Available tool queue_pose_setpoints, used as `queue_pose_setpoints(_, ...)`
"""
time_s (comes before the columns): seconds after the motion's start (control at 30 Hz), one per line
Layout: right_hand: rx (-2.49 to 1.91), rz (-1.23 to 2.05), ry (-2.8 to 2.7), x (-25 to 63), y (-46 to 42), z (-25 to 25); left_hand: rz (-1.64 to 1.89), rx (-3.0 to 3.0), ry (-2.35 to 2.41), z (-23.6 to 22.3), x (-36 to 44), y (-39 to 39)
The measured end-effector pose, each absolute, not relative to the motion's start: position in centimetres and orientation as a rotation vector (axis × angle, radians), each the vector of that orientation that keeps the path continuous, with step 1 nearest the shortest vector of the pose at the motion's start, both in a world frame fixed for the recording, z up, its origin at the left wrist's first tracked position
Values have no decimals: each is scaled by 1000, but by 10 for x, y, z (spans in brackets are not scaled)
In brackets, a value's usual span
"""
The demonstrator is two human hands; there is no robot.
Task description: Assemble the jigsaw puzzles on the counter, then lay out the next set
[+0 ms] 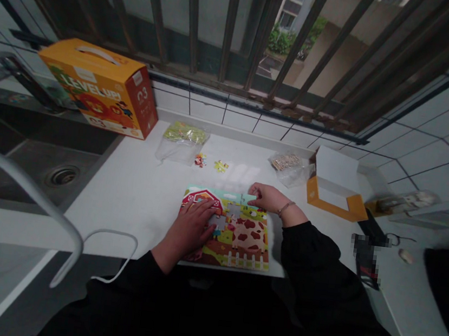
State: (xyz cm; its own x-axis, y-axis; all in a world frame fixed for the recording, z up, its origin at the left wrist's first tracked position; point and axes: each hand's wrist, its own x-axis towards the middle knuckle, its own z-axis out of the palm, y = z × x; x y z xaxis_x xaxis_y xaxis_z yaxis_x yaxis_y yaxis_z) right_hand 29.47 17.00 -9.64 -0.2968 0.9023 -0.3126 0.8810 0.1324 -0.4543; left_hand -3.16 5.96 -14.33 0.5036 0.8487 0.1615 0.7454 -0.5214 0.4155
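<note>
Left hand (192, 229) lies spread, palm down, on the left of the farm jigsaw puzzle (243, 235). Right hand (267, 198) rests curled at its far edge, pinch unconfirmed. Puzzle sits on the white counter (131, 195).

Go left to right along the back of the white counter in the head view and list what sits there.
orange box → plastic bag of green pieces → red puzzle piece → yellow-green puzzle piece → plastic bag of tan pieces → open white-and-orange box

Dim daylight, somewhat warped edges
</note>
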Motion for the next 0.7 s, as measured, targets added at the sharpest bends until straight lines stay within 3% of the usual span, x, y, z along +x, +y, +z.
queue_pose_setpoints(0.7, -1871, 417, -2701, 268, 150, -86, 504, 2465, 1350, -143, -30, 59)
